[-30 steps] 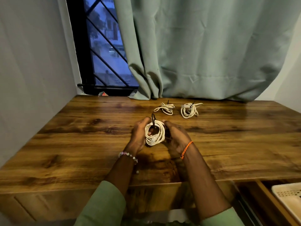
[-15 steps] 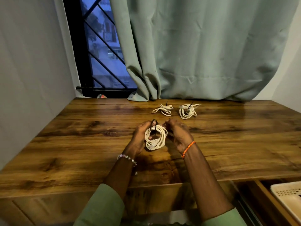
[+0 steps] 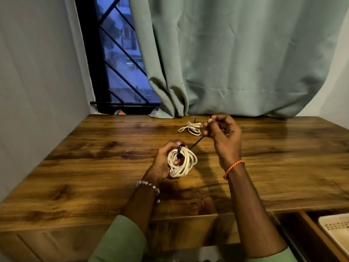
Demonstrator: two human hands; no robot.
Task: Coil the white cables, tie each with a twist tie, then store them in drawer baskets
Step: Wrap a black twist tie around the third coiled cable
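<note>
Left hand (image 3: 164, 163) fingers wrapped round white cable coil (image 3: 182, 162), held just above table (image 3: 94, 167). Right hand (image 3: 223, 135) fingers pinch free end of black twist tie (image 3: 195, 144), pulled taut up-right from coil top. To do well: keep tension, clamp loops flat, wind ends tight. Tied coil (image 3: 189, 127) lies behind, partly hidden by right hand. Drawer basket (image 3: 338, 227) low right, well apart; path looks clear.
</note>
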